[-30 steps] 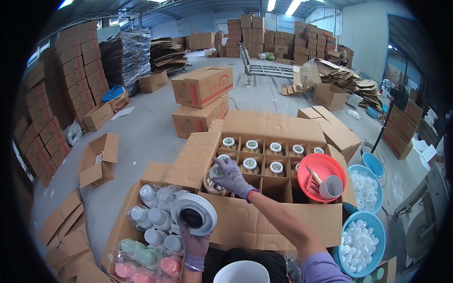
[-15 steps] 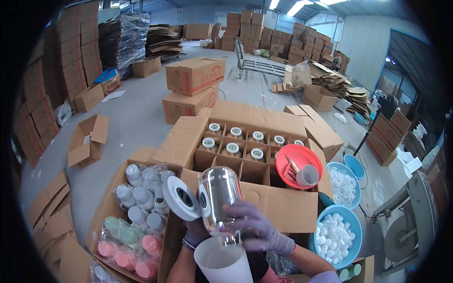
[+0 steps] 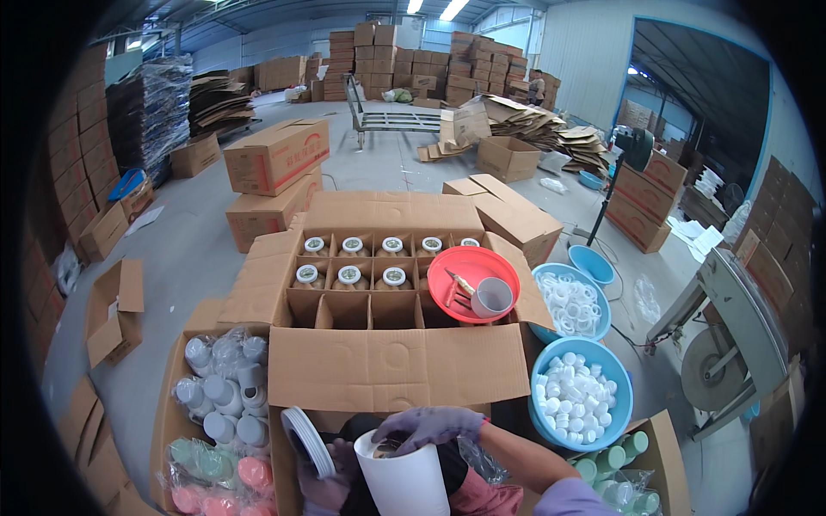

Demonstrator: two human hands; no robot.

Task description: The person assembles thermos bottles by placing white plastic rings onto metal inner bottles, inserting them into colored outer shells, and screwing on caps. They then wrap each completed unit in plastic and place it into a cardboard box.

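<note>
At the near edge, a flask was being seated into a white sleeve.
Right hand, gloved, lay with fingers curled and pressed over the flask top inside the white sleeve; left hand gripped below, beside a white ring. Pushing it home looked like the next need. Beyond stood an open divided carton of capped flasks, a red basin, blue tubs, then concrete floor and stacked cardboard.

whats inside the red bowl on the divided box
The red bowl holds a grey cup lying on its side and a small tool with an orange handle. Anything under the cup is hidden.
</note>
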